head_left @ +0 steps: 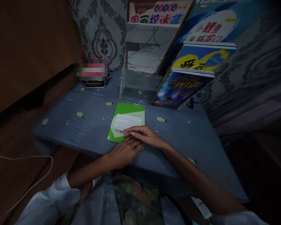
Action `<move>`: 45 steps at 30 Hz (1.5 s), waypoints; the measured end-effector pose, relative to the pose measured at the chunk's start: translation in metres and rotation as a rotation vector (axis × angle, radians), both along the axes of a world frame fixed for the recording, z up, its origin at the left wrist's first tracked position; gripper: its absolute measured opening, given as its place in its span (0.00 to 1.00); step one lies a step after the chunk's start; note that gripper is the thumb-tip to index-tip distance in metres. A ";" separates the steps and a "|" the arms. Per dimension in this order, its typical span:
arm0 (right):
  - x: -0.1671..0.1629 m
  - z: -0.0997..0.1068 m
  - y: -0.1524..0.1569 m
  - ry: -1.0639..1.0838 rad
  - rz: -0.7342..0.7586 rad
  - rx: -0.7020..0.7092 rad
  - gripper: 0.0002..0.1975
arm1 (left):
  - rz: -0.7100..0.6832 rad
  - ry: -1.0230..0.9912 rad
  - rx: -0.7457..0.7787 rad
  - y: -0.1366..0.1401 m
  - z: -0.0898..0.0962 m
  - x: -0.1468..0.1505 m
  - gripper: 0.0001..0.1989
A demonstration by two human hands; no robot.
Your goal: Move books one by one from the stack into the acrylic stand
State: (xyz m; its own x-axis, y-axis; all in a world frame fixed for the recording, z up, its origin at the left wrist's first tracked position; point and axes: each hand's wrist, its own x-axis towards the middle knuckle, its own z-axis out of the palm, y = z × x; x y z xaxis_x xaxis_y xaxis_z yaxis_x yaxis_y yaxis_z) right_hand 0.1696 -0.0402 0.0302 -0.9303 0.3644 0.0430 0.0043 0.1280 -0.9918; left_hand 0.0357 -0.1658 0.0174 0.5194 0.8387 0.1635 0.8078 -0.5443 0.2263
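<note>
A green book [127, 108] with pale text panels lies flat near the front middle of the table. My right hand [145, 135] rests over the book's lower right part, fingers stretched out and lying across the fingers of my left hand. My left hand [124, 153] lies at the book's near edge, its fingers extended and partly hidden under the right hand. I see nothing held in either hand. Together the hands cover the book's lower right corner.
A clear acrylic rack [137, 95] at the back holds several books, among them a dark blue book [180, 89] and a blue-yellow book [201, 56]. Dark flat items [96, 83] lie at the back left. A patterned grey cloth [89, 128] covers the table; a white cable [32, 158] runs at left.
</note>
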 end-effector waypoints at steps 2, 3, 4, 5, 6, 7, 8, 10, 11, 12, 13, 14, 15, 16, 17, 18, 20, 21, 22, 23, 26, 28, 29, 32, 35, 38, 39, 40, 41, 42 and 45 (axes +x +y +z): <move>0.008 -0.005 0.000 0.017 -0.064 -0.004 0.20 | -0.001 -0.044 0.011 -0.002 -0.001 -0.003 0.24; 0.012 -0.008 -0.001 0.024 -0.089 0.011 0.20 | 0.005 -0.059 0.019 -0.004 -0.003 -0.006 0.24; 0.015 -0.011 -0.003 0.031 -0.113 0.037 0.19 | 0.017 -0.065 0.030 -0.007 -0.004 -0.008 0.24; 0.017 -0.014 -0.004 0.039 -0.135 0.068 0.18 | 0.030 -0.064 0.043 -0.010 -0.005 -0.012 0.24; 0.020 -0.016 -0.005 0.047 -0.155 0.097 0.18 | 0.043 -0.056 0.060 -0.013 -0.007 -0.016 0.24; 0.022 -0.018 -0.006 0.053 -0.169 0.122 0.18 | 0.054 -0.042 0.078 -0.018 -0.009 -0.022 0.25; 0.023 -0.019 -0.007 0.058 -0.180 0.139 0.18 | 0.067 -0.024 0.095 -0.022 -0.010 -0.028 0.26; 0.026 -0.018 -0.007 0.062 -0.199 0.154 0.18 | 0.114 0.014 0.115 -0.032 -0.012 -0.041 0.29; 0.027 -0.017 -0.007 0.063 -0.211 0.151 0.18 | 0.147 0.033 0.116 -0.036 -0.012 -0.048 0.31; 0.028 -0.016 -0.006 0.067 -0.230 0.142 0.18 | 0.183 0.053 0.112 -0.041 -0.012 -0.053 0.33; 0.028 -0.015 -0.005 0.076 -0.253 0.127 0.18 | 0.214 0.075 0.103 -0.044 -0.011 -0.058 0.34; 0.027 -0.015 -0.004 0.091 -0.281 0.106 0.18 | 0.235 0.096 0.094 -0.046 -0.010 -0.062 0.35; 0.027 -0.015 -0.003 0.109 -0.308 0.079 0.18 | 0.245 0.118 0.086 -0.048 -0.008 -0.064 0.36; 0.026 -0.016 -0.003 0.131 -0.334 0.047 0.18 | 0.241 0.138 0.078 -0.048 -0.006 -0.064 0.37; 0.024 -0.018 -0.002 0.155 -0.356 0.012 0.18 | 0.225 0.154 0.072 -0.048 -0.005 -0.063 0.39; 0.023 -0.020 -0.002 0.177 -0.375 -0.024 0.17 | 0.197 0.166 0.065 -0.046 -0.003 -0.060 0.40; 0.021 -0.023 -0.003 0.211 -0.392 -0.089 0.17 | 0.108 0.176 0.045 -0.040 -0.001 -0.052 0.43; 0.020 -0.024 -0.004 0.222 -0.393 -0.115 0.17 | 0.057 0.173 0.029 -0.035 0.000 -0.046 0.43; 0.020 -0.023 -0.005 0.231 -0.393 -0.135 0.16 | 0.008 0.168 0.012 -0.031 0.001 -0.040 0.44; 0.020 -0.022 -0.005 0.236 -0.390 -0.151 0.16 | -0.035 0.162 -0.004 -0.026 0.002 -0.034 0.44; 0.022 -0.015 -0.006 0.239 -0.379 -0.187 0.16 | -0.121 0.139 -0.044 -0.013 0.005 -0.018 0.45; 0.023 -0.013 -0.006 0.235 -0.383 -0.220 0.16 | -0.150 0.124 -0.064 -0.006 0.008 -0.013 0.45; 0.023 -0.013 -0.006 0.237 -0.396 -0.237 0.17 | -0.160 0.118 -0.076 -0.003 0.010 -0.012 0.44; 0.025 -0.017 -0.004 0.271 -0.513 -0.263 0.17 | -0.178 0.100 -0.121 0.006 0.016 -0.015 0.38; 0.027 -0.023 -0.002 0.263 -0.681 -0.202 0.18 | -0.177 0.083 -0.151 0.019 0.019 -0.020 0.31; 0.030 -0.027 0.000 0.225 -0.792 -0.088 0.21 | -0.170 0.085 -0.158 0.039 0.020 -0.023 0.28; 0.031 -0.027 0.000 0.221 -0.822 -0.040 0.21 | -0.171 0.091 -0.157 0.047 0.019 -0.024 0.28; 0.032 -0.027 0.001 0.220 -0.853 0.015 0.21 | -0.173 0.097 -0.155 0.056 0.019 -0.025 0.28; 0.033 -0.026 0.002 0.220 -0.884 0.074 0.20 | -0.175 0.103 -0.150 0.065 0.018 -0.026 0.28; 0.034 -0.026 0.002 0.217 -0.913 0.133 0.19 | -0.177 0.106 -0.144 0.075 0.017 -0.027 0.28; 0.036 -0.024 0.005 0.194 -0.959 0.258 0.16 | -0.182 0.113 -0.143 0.105 0.014 -0.032 0.28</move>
